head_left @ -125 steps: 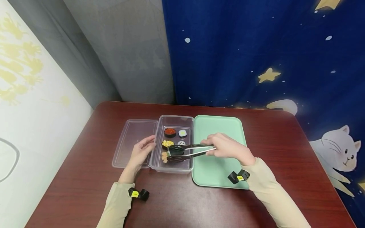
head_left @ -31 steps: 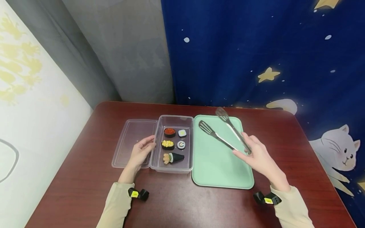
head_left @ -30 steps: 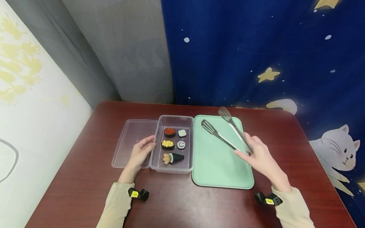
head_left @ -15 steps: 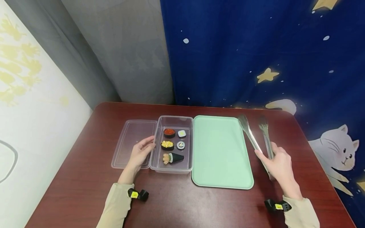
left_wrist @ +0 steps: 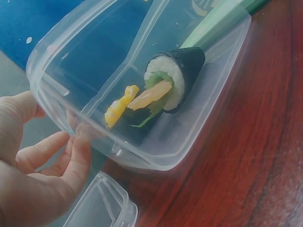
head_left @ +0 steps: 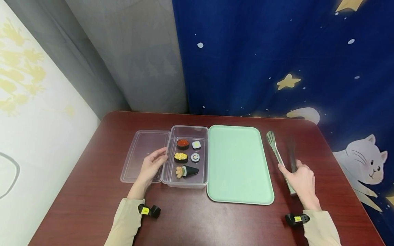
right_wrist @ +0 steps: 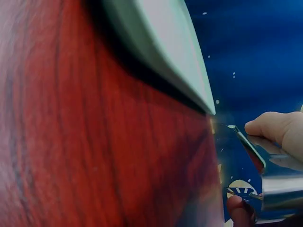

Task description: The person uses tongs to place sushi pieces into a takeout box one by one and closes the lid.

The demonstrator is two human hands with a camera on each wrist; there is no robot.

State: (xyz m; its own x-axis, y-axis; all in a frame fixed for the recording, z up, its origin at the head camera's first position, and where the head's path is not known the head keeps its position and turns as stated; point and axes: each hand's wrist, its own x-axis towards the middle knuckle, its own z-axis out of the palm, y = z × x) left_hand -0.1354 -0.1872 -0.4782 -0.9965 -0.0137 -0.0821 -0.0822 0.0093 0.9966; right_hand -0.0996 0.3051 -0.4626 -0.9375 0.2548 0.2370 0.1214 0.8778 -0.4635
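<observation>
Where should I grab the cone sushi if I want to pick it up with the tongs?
Pinch the cone sushi across its dark seaweed middle, coming straight down from above. It lies on its side in the box, near the front wall, so only the top is free. The filling end looks loose, so avoid it. The right hand holds the tongs beside the tray.

Left hand (head_left: 150, 166): fingers relaxed and extended, forearm angled inward. Right hand (head_left: 300, 180): fingers curled in a grip, forearm extended forward.
</observation>
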